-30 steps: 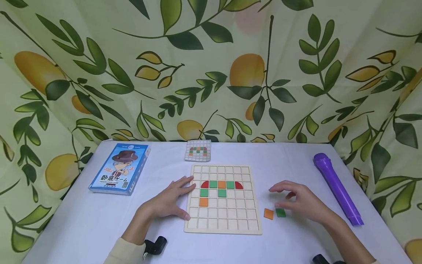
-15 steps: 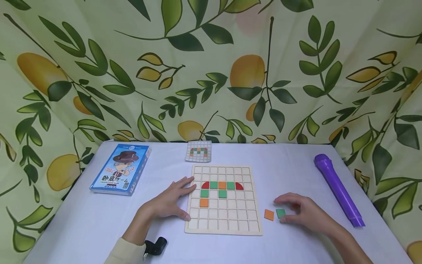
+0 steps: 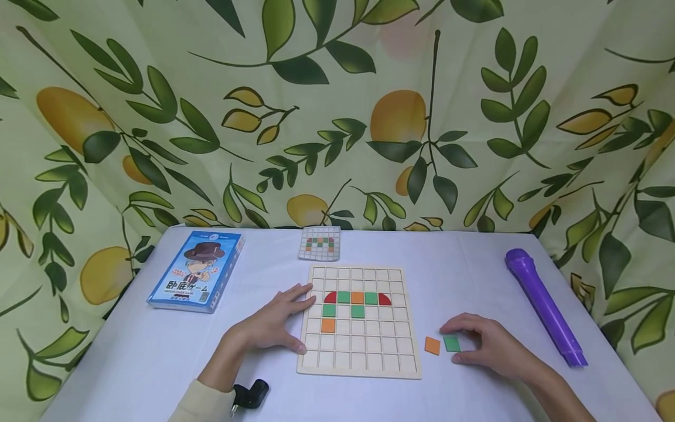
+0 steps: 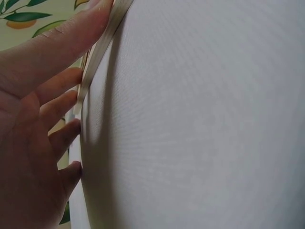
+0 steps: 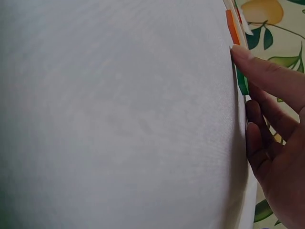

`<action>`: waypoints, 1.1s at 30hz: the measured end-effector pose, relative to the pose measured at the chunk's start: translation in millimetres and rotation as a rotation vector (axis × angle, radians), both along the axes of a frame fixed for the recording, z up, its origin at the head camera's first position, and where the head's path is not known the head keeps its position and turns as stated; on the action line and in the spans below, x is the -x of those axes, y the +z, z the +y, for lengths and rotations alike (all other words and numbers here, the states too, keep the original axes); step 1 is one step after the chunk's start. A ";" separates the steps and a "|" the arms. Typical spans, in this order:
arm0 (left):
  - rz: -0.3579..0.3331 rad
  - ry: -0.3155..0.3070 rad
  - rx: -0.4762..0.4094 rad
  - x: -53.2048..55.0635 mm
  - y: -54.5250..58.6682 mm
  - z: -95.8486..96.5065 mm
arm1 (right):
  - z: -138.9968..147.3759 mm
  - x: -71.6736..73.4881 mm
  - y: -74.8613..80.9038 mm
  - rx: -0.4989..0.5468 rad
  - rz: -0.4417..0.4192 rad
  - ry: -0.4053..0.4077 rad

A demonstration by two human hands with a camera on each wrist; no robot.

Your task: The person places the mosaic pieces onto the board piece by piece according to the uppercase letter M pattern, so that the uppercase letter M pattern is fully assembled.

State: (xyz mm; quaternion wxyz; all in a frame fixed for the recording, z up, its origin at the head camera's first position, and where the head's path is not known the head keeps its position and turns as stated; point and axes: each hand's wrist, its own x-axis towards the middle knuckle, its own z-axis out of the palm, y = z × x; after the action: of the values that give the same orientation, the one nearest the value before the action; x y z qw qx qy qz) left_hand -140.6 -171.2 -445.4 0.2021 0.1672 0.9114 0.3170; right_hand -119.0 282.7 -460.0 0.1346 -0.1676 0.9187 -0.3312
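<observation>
In the head view a wooden grid board (image 3: 367, 362) lies mid-table, with red, green and orange pieces set in its cells. My left hand (image 3: 271, 319) spreads along the left edge, its thumb and fingertips resting there. The left wrist view shows that board edge (image 4: 98, 57) under the thumb. Right of the board lie a loose orange square tile (image 3: 432, 346) and a green square tile (image 3: 452, 343). Around the green one my right hand (image 3: 490, 347) holds thumb and index finger apart, at opposite sides. In the right wrist view the thumb partly hides the green tile (image 5: 242, 82); contact is unclear.
A small pattern card (image 3: 320, 244) lies behind the board. At the left is a blue game box (image 3: 196, 271), and a purple microphone-shaped object (image 3: 545, 306) lies at the right. The patterned curtain (image 3: 337, 117) hangs behind the white-covered table (image 3: 395, 246).
My right hand has come down and nearer the person, its thumb and index finger now on either side of the green tile. The left hand stays at the board's edge.
</observation>
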 end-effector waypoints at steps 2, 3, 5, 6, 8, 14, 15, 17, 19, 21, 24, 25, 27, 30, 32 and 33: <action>0.003 -0.003 0.001 0.2 -0.2 0.0 | 0.1 0.4 -0.1 -0.001 0.001 -0.003; 0.004 -0.004 -0.003 0.3 -0.1 0.0 | 0.1 0.5 -0.4 -0.001 0.004 -0.002; 0.003 -0.005 -0.009 0.0 -0.4 -0.1 | -0.1 0.4 -0.7 0.003 0.009 -0.001; 0.004 -0.006 -0.012 0.0 -0.5 -0.2 | 0.0 0.4 -0.8 0.005 0.014 0.006; 0.004 -0.006 -0.014 -0.1 -0.5 -0.3 | -0.1 0.3 -1.1 0.005 0.020 0.008; 0.004 0.003 -0.002 -0.2 -0.4 0.6 | 0.1 0.5 -1.7 0.002 0.025 0.003; 0.004 0.003 0.001 0.1 -0.4 0.9 | 0.1 0.4 -1.8 0.005 0.024 0.003; 0.006 0.002 0.000 0.7 -1.0 1.0 | 0.6 0.5 -1.9 0.008 0.030 0.013; 0.009 -0.001 -0.002 1.0 -1.3 0.8 | 0.6 0.6 -1.5 0.013 0.026 0.014; 0.012 -0.002 0.001 1.4 -2.0 0.4 | 0.4 1.2 -0.7 0.017 0.019 0.016; 0.016 -0.008 -0.003 1.2 -1.9 -0.3 | -0.3 2.9 1.5 0.033 0.017 0.013; 0.019 -0.012 -0.006 1.1 -1.9 -0.5 | -0.6 3.6 2.6 0.041 0.019 0.010; 0.023 -0.019 -0.012 0.8 -1.5 -1.0 | -1.7 5.4 5.0 0.056 0.027 0.000; 0.024 -0.024 -0.012 0.5 -1.5 -1.4 | -3.1 8.1 8.1 0.082 0.061 -0.008; 0.022 -0.021 -0.007 0.5 -1.5 -1.3 | -4.3 10.0 9.5 0.093 0.089 -0.006; 0.022 -0.019 -0.005 0.6 -1.5 -1.2 | -5.1 11.0 10.2 0.100 0.102 -0.006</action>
State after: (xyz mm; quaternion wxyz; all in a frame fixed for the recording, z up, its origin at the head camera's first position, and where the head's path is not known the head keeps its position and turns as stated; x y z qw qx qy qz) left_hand -141.2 -172.3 -446.9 0.1949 0.1800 0.9110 0.3158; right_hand -130.1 277.6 -449.9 0.0782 -0.1881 0.9072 -0.3681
